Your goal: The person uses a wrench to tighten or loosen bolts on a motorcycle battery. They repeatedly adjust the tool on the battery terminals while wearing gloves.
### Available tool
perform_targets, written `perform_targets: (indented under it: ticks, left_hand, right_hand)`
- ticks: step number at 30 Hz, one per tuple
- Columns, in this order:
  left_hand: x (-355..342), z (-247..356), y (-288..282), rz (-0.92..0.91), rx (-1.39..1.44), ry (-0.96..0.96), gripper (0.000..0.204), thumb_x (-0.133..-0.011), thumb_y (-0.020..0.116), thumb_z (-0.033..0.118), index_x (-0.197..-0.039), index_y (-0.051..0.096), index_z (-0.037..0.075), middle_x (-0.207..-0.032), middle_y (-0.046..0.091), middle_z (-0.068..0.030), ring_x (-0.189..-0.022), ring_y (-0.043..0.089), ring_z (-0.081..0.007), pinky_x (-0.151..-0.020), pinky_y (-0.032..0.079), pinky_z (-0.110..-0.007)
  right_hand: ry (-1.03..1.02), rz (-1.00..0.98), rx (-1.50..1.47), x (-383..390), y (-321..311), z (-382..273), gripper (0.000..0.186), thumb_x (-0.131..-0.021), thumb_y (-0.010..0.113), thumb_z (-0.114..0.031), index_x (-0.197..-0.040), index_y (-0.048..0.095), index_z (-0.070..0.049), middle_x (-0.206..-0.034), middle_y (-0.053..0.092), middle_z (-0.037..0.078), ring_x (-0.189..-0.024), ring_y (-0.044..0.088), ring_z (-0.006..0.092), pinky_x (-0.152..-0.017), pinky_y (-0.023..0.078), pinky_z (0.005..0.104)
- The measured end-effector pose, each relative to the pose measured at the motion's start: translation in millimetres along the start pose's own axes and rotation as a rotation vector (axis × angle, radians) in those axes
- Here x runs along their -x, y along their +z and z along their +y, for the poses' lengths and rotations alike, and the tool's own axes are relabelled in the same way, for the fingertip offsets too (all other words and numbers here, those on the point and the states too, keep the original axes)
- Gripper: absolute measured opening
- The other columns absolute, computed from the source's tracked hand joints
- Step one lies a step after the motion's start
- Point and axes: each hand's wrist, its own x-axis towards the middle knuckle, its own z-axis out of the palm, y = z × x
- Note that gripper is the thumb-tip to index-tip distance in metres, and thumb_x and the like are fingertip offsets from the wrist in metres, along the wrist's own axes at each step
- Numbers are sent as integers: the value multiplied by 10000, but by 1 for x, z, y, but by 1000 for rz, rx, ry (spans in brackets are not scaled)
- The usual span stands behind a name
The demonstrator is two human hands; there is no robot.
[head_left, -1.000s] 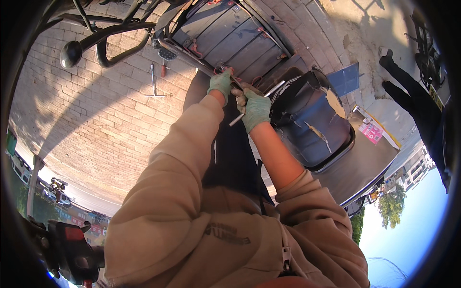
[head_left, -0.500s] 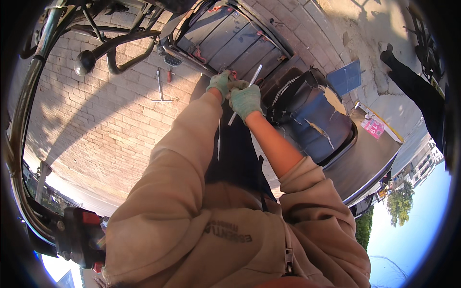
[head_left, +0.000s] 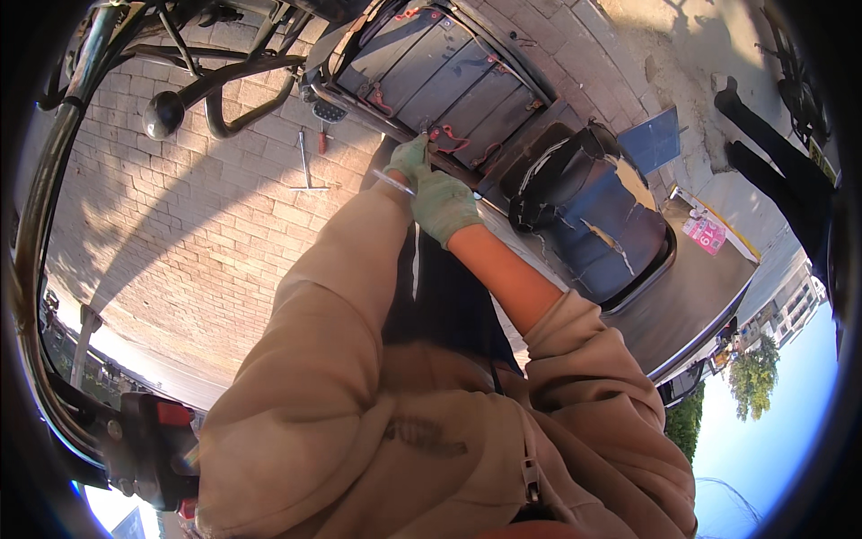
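Observation:
My gloved left hand [head_left: 408,159] is closed at the near edge of an open battery compartment [head_left: 462,63], beside red cables [head_left: 450,137]; what its fingers hold is too small to make out. My gloved right hand [head_left: 445,207] is closed on a thin metal bar [head_left: 394,181], just below and right of the left hand; the bar slants up to the left over my left wrist, and its other end is hidden. A cracked black seat [head_left: 597,247] lies tilted right of both hands.
A T-handle tool [head_left: 304,162] and red-handled screwdriver [head_left: 321,142] lie on paving at left, below tubular framework [head_left: 224,121]. A blue panel [head_left: 654,135] is at upper right, near another person's dark-clad legs [head_left: 763,135]. A switch housing [head_left: 135,431] is at lower left.
My right hand has moved down and left, and the bar it holds has swung from upright-right to slanting across my left wrist. More red cable shows in the compartment.

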Motion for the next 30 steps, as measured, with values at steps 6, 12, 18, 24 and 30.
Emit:
perform_targets:
  ticks: [6,12,18,24,30]
  left_hand:
    - [-1,13,7,-131,226,-86,203,-1017,599,266,-915,651,98,-740,626,-23,-645,593,-160,-588,504,-321]
    - [-3,11,5,-84,60,-113,283,-985,617,349,-890,649,85,-706,582,-7,-564,525,-124,-479,403,-285]
    - [7,19,8,-82,86,-151,285,-997,602,349,-896,648,87,-633,455,25,-515,389,-94,-442,288,-252]
    - [24,25,21,-100,168,-203,262,-1010,586,318,-909,637,82,-580,371,59,-474,316,-80,-427,237,-257]
    - [15,31,12,-189,217,-197,222,-1006,573,280,-917,628,85,-585,340,69,-470,293,-75,-428,231,-250]
  right_hand:
    - [-318,271,440,16,-60,24,188,-843,653,-155,-1021,702,-120,-1121,637,94,-1062,603,301,-900,502,414]
    - [-513,152,727,27,-62,21,139,-825,652,-124,-918,755,-122,-1105,628,67,-1009,608,229,-874,492,389]
    - [-79,684,-166,39,-59,32,365,-865,674,-198,-1210,611,-96,-1218,587,115,-1034,620,328,-885,524,420]
    - [-170,211,171,35,-46,25,227,-837,664,-122,-1061,679,-151,-1223,629,69,-990,656,277,-846,541,389]
    - [-369,565,-33,43,-51,39,219,-785,692,-55,-991,695,-131,-1208,631,56,-973,633,315,-900,512,410]
